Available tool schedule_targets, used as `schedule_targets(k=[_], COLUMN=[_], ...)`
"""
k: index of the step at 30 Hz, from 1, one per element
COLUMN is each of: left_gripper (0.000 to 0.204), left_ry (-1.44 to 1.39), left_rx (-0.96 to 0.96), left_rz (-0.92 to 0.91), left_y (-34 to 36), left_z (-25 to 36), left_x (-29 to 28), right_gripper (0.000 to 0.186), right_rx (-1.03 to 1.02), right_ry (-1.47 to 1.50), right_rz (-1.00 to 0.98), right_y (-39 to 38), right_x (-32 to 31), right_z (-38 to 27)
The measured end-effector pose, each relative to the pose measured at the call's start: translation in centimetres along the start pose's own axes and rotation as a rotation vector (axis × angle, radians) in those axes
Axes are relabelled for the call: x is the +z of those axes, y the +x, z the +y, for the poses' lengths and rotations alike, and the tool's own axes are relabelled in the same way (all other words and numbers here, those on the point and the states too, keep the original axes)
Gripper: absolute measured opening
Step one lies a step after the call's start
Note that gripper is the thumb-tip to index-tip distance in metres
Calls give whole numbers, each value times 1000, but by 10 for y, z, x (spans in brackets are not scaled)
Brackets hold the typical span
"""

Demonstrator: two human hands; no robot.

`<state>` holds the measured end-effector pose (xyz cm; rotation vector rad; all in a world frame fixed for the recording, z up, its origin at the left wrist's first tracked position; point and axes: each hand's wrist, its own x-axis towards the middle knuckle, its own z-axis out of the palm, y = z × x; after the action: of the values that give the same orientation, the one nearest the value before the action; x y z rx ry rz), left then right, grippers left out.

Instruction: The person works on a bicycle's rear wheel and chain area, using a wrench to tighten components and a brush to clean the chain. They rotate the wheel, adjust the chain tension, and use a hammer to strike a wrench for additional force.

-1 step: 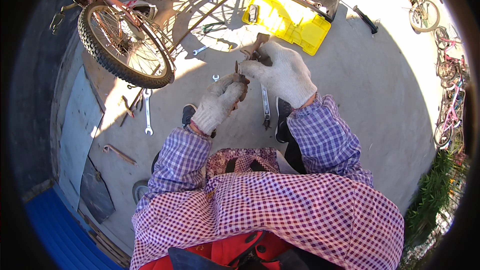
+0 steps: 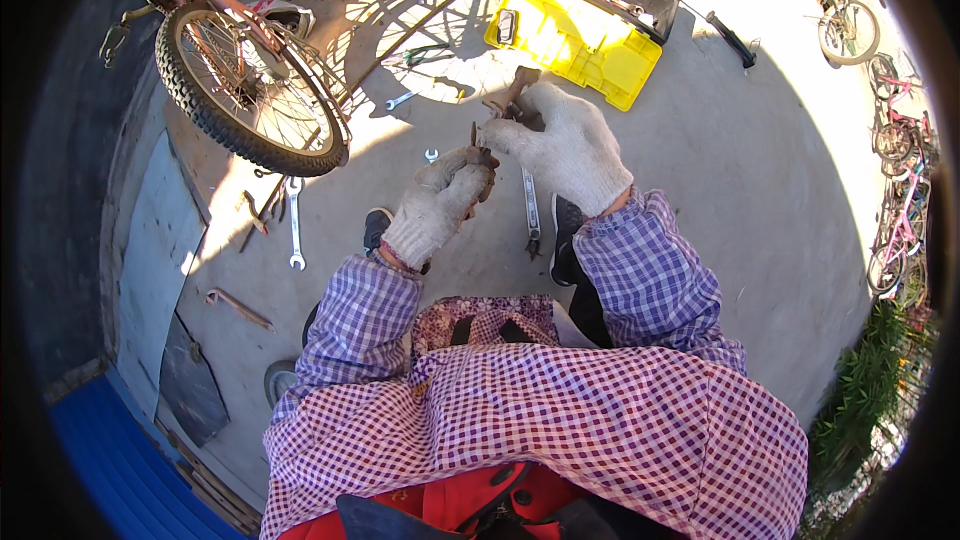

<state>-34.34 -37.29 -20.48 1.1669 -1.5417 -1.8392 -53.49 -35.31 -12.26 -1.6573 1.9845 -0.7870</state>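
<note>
My left hand (image 2: 438, 202), in a dirty white knit glove, is closed around a small dark metal part (image 2: 474, 136) whose thin tip points up. Just right of it and a little farther away, my right hand (image 2: 572, 148), gloved too, is closed on a rusty brown metal piece (image 2: 521, 82) that sticks out beyond the fingers. The fingertips of both hands nearly meet; whether the two parts touch I cannot tell. A long spanner (image 2: 531, 202) lies on the ground below, between the hands and my right shoe (image 2: 566, 230).
A bicycle wheel (image 2: 255, 90) with a knobby tyre stands far left. Beyond my hands lies an open yellow-lidded toolbox (image 2: 575, 35), with a black-handled tool (image 2: 730, 37) right of it. Another spanner (image 2: 296, 225) and a bent rusty bar (image 2: 238, 306) lie left. Bicycles (image 2: 850, 30) line the right edge.
</note>
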Motion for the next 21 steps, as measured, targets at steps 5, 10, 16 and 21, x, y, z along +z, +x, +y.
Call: schedule_targets(k=[5,10,16,21], left_gripper=[46,49,47,44], left_ry=[79,49,116,154], left_rx=[-5,7,20,19], left_rz=[-33,-27,-62,-82], left_y=[0,-2,1,0], left_z=[-3,-5,-2,-3], left_x=[-4,-4,-4,-6], right_gripper=[60,69,73,72], right_rx=[39,66,81,56], right_ry=[-28,-245,-152,-6], right_rz=[-91,-163,-160,-260], right_y=[1,-1,-3,0], right_x=[-6,-10,-10,-9], right_z=[-1,-7,-1,10])
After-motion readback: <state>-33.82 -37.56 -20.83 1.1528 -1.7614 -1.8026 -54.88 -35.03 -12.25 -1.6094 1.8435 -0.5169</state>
